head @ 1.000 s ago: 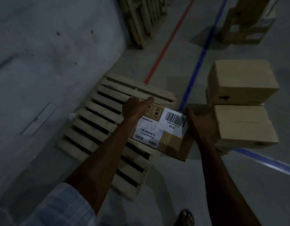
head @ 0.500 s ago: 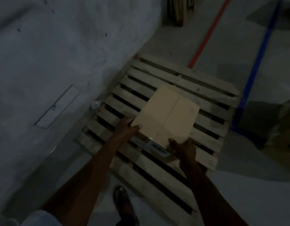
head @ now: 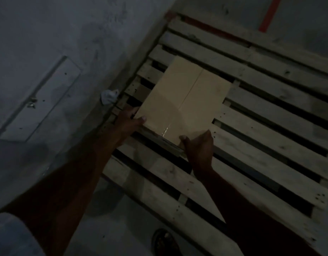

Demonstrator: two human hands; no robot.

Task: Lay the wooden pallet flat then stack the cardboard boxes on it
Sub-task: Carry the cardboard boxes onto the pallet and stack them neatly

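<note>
Pallet [head: 270,115] lies flat on the floor, left edge by the wall. Cardboard box [head: 183,102] has come down from mid-air w/ label side facing up a sec ago to plain taped top up, now low over the slats near the pallet's left side; can't tell if it's fully seated yet. Left hand [head: 129,120] fingers clamped on the near-left corner, right hand [head: 198,146] fingers clamped on the near-right corner, both thumbs on top. Meaning: step 1 looks done, first box is basically placed. No other boxes in view now, so more fetching is likely ahead. A scrap of crumpled white stuff [head: 108,96] sits at the wall.
</note>
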